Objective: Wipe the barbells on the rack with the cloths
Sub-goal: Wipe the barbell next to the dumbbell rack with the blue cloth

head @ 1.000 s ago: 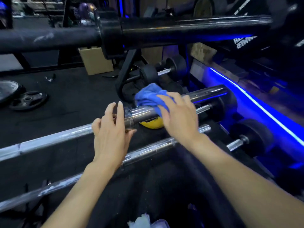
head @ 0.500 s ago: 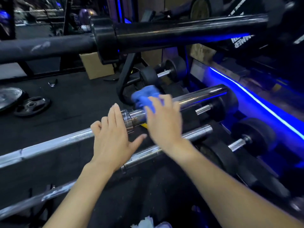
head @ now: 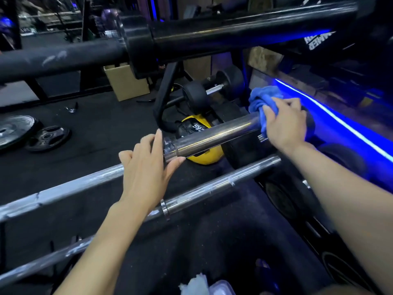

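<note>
Right hand (head: 284,122) grips the blue cloth (head: 263,99) around the end of the chrome barbell sleeve (head: 214,135) on the rack; left hand (head: 146,171), fingers straight, steadies the collar. Risk: the cloth slipping off the end (smooth steel).

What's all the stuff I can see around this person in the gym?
Blue cloth: one, bunched at the far end of the middle bar's sleeve.
Silver barbells: two, the middle bar being wiped, the lower bar nearer the camera.
Black barbell: one, across the top.
Yellow weight: one, on the floor under the middle bar.
Dumbbell: one plainly seen, black, behind the bars.
Weight plates: two, black, on the floor at left.
Cardboard box: one, brown, behind.
Blue light strip: one, at right.
Left hand: fingers straight, resting on the middle bar.
Right hand: its grip is on the cloth.
</note>
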